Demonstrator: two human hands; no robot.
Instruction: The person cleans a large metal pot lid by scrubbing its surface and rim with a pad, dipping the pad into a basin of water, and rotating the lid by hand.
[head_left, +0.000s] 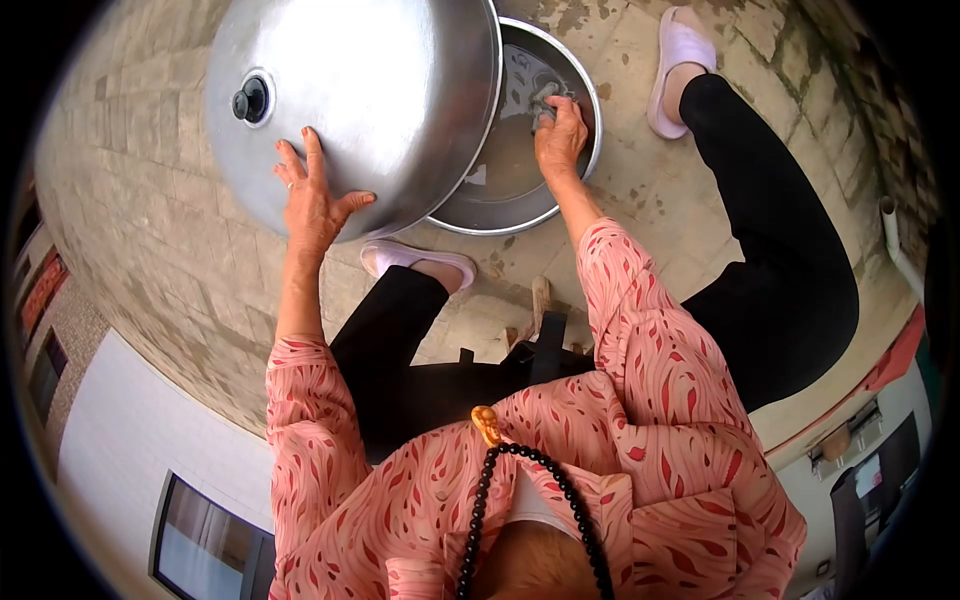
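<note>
A large domed metal pot lid (400,130) with a black knob (251,99) leans over the left part of a round metal basin (597,130). My left hand (314,205) rests on the lid's outer surface, thumb and fingers spread. Inside the basin is shallow, cloudy water (505,165). Over the water, my right hand (562,138) has its fingers closed on a wet, greyish rag (546,88). The rag is crumpled, and part of it is hidden by my fingers. The lid covers some of the basin.
My feet, in lilac slippers (690,50), stand on either side of the basin on stone paving (150,130) with damp patches. A low wooden seat (541,295) shows partly beneath me. Behind are a white wall (120,420) with a window (205,535) and a pale pipe (900,245).
</note>
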